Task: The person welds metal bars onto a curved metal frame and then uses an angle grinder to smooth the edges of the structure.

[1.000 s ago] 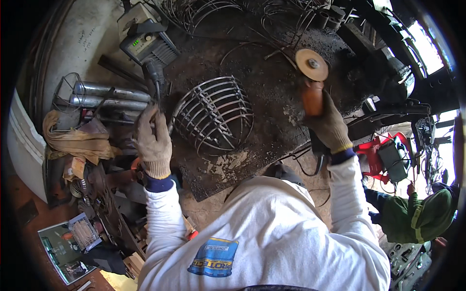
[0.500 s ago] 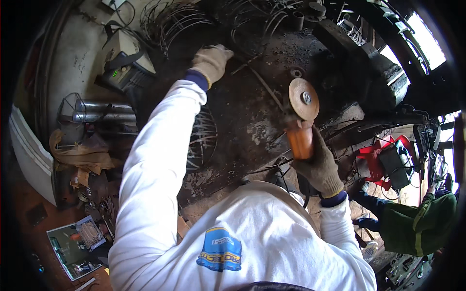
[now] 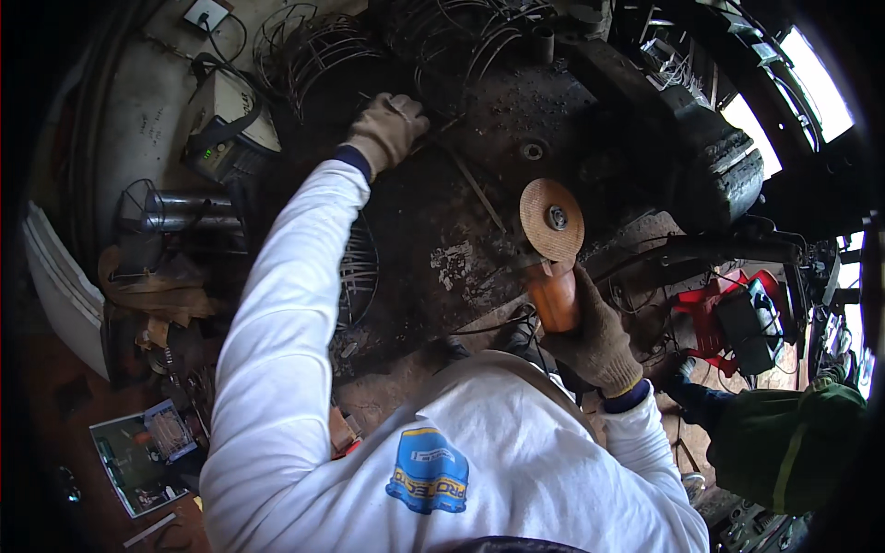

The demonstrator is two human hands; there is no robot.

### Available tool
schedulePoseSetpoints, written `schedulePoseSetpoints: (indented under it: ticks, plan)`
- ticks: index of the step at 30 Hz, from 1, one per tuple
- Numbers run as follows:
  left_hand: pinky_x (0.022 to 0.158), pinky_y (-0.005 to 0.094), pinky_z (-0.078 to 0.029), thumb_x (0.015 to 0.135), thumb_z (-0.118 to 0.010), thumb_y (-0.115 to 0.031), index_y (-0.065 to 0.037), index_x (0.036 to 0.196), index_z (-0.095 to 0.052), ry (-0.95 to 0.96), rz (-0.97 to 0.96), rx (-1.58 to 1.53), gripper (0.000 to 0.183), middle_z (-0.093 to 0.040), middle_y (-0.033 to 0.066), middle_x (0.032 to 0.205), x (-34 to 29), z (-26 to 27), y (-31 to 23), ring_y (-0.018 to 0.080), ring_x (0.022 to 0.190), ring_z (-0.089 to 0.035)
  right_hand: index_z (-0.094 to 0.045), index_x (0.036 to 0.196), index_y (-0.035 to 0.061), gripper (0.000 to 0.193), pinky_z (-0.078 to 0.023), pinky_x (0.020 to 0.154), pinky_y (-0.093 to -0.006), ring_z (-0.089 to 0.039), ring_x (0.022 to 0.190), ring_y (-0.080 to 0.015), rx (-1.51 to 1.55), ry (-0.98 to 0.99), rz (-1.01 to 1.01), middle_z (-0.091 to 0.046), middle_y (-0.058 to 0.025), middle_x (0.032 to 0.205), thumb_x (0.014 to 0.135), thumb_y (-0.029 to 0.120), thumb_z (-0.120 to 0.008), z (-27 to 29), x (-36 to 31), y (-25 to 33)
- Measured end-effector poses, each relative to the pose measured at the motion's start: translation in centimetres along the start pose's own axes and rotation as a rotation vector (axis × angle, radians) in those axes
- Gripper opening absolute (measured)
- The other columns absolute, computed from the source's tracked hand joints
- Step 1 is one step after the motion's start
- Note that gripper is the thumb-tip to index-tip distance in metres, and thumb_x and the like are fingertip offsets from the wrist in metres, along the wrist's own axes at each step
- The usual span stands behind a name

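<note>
My right hand, in a tan work glove, grips an orange angle grinder by its body. The grinder's round tan disc faces up, and I cannot tell whether it is spinning. Farther off to the left, my left hand, also gloved, is closed over the dark workbench. A thin metal rod comes out from under its fingers; the glove hides the grip itself. On the bench a flat metal strip lies between the hands, and a round wire grille is partly behind my left sleeve.
Bent wire frames are heaped at the back. A welding machine stands left, near shiny metal cylinders. A metal ring lies beyond the disc, and a heavy vise-like block stands right. A co-worker bends near a red chair.
My left hand has turned and curled its fingers down at the rod. The grinder sits slightly lower and farther left in view, and the whole view has shifted a little.
</note>
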State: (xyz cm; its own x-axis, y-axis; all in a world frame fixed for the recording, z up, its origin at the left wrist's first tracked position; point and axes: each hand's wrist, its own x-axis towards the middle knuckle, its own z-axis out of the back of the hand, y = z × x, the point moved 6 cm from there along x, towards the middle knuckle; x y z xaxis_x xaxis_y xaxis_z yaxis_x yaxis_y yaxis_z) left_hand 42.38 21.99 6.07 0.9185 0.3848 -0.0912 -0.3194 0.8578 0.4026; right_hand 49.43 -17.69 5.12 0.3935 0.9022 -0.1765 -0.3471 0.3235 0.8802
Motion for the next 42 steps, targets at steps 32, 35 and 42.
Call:
schedulePoseSetpoints:
  ticks: [32,35,42]
  plan:
    - [0.048,0.0253,-0.053,0.102,-0.055,-0.009,0.000,0.134,-0.058,-0.062,1.251,-1.376,0.034,-0.072,0.0107,0.084,-51.3,4.7,-8.6,0.0116,0.057,-0.066,-0.045,0.147,0.0126,0.081,-0.052,0.097,-0.0494,-0.065,0.115,-0.0427,-0.525,0.018,0.184,-0.068,-0.0221,0.124,0.074,0.026,-0.080,-12.2,18.4,9.2]
    - [0.047,0.0267,-0.052,0.103,-0.049,-0.010,0.002,0.137,-0.056,-0.039,1.164,-1.390,0.037,-0.070,0.0112,0.082,-51.2,4.7,-9.6,0.0125,0.054,-0.065,-0.046,0.146,0.0116,0.081,-0.052,0.097,-0.0494,-0.065,0.115,-0.0426,-0.579,-0.025,0.233,-0.069,-0.0221,0.122,0.074,0.027,-0.080,-12.1,19.3,9.9]
    - [0.051,0.0280,-0.056,0.104,-0.049,-0.009,0.001,0.141,-0.052,0.020,1.189,-1.454,0.038,-0.072,0.0129,0.086,-48.5,6.9,-10.9,0.0167,0.058,-0.070,-0.050,0.143,0.0099,0.075,-0.055,0.089,-0.0493,-0.068,0.105,-0.0407,-0.759,-0.154,0.303,-0.069,-0.0237,0.114,0.078,0.033,-0.080,-12.2,17.8,11.0]
